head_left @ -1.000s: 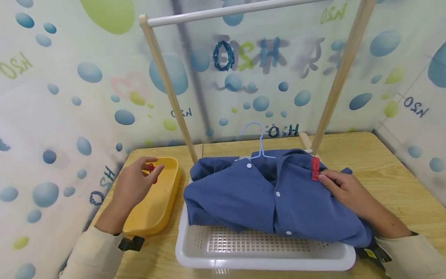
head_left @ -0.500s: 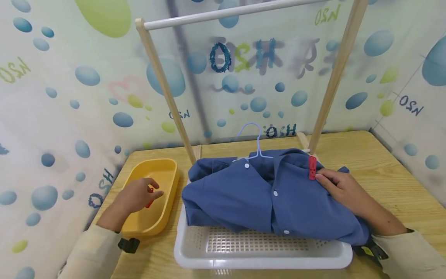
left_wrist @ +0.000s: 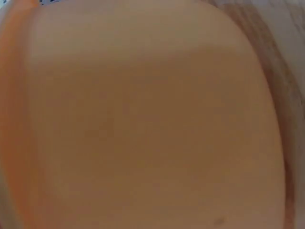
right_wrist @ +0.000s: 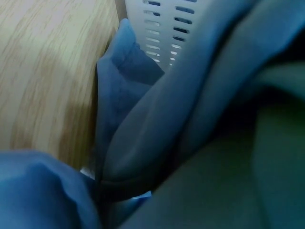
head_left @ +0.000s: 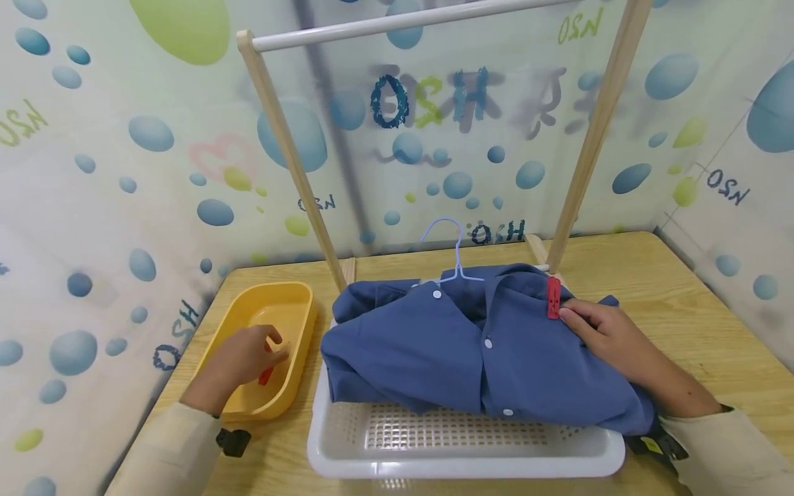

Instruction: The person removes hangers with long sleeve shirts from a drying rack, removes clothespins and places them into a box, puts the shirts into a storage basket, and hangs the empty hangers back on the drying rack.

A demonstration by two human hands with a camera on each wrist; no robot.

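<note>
A blue button shirt (head_left: 409, 344) lies over a white basket (head_left: 465, 468), with a light-blue hanger (head_left: 457, 255) rising from its collar. A red clothespin (head_left: 553, 297) sits on the shirt at the right shoulder. Right beside it, my right hand (head_left: 611, 337) pinches the shirt's shoulder, thumb on top. On the left, my left hand (head_left: 245, 355) is down inside a yellow tray (head_left: 304, 344), its fingers around another red clothespin (head_left: 265, 376), mostly hidden by them. Skin fills the left wrist view; shirt folds (right_wrist: 152, 129) fill much of the right wrist view.
A wooden rack with a white top bar (head_left: 384, 26) stands behind the shirt, its posts (head_left: 589, 158) on both sides. Everything rests on a wood-grain table (head_left: 688, 296). A patterned wall covering (head_left: 155, 207) closes off the back and sides.
My left hand has moved down and toward me, deeper into the yellow tray, and the red clothespin has moved with it. The right hand keeps its pinch on the shirt.
</note>
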